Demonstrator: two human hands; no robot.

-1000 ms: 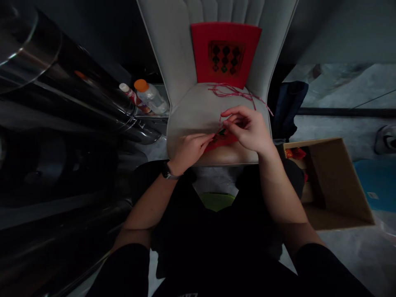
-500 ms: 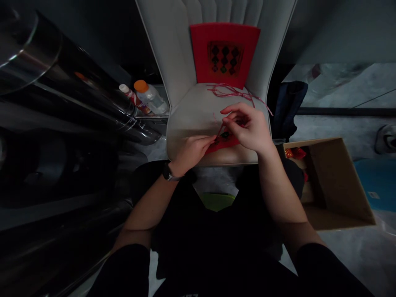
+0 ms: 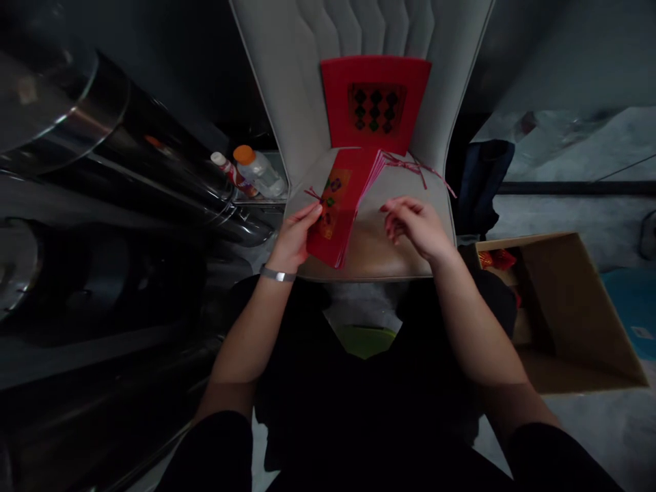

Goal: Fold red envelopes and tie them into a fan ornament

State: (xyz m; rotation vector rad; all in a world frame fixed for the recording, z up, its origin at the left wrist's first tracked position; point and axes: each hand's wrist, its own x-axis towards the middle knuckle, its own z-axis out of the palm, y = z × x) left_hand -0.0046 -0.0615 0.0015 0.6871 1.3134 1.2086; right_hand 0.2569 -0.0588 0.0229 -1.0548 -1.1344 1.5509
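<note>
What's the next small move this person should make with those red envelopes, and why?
Probably the right hand should reach over and steady the red envelopes. It looks free, hovering open beside them, while the left hand alone grips the fanned stack at its edge. The pink string also lies close by, so that hand could gather it next.

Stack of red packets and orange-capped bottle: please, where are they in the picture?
stack of red packets (image 3: pixel 334 208), head view, on the top packet's front
orange-capped bottle (image 3: pixel 260 174), head view, on its clear body
</note>
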